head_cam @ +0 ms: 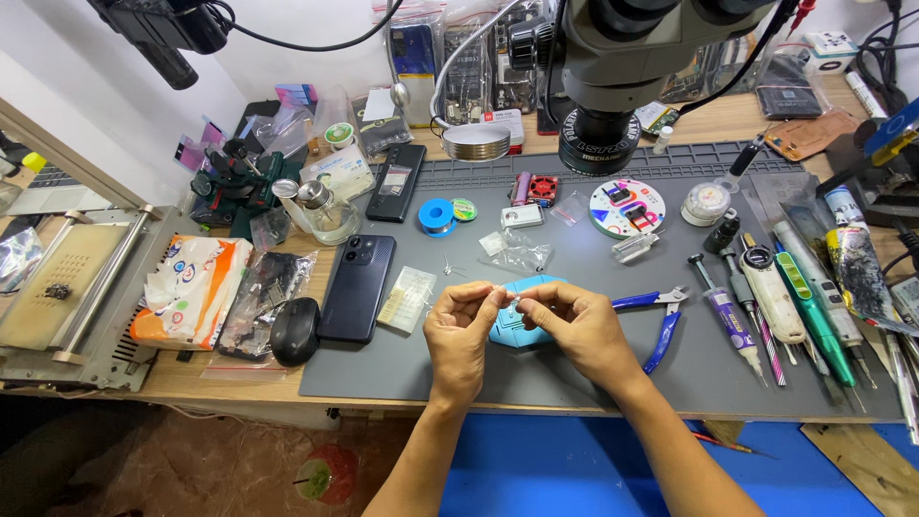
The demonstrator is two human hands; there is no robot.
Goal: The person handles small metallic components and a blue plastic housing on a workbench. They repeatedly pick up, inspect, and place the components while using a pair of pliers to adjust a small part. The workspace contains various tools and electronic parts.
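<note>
My left hand [460, 332] and my right hand [571, 324] meet at the fingertips over the grey work mat [536, 369]. Together they pinch a tiny silvery part [513, 303] between thumbs and forefingers. Directly beneath the hands lies a light blue rounded object [522, 325], partly hidden by my fingers. Blue-handled pliers [659, 321] rest on the mat just right of my right hand. A dark phone [356, 286] lies face down to the left, with a small pale ribbed pad [407, 299] beside it.
A microscope head [613, 77] hangs over the mat's back. Screwdrivers, tweezers and pens [785, 306] line the right side. A black mouse [295, 330], a tissue pack [191, 287], a glass jar [330, 213], a blue solder spool [437, 215] and a metal press [67, 287] stand left.
</note>
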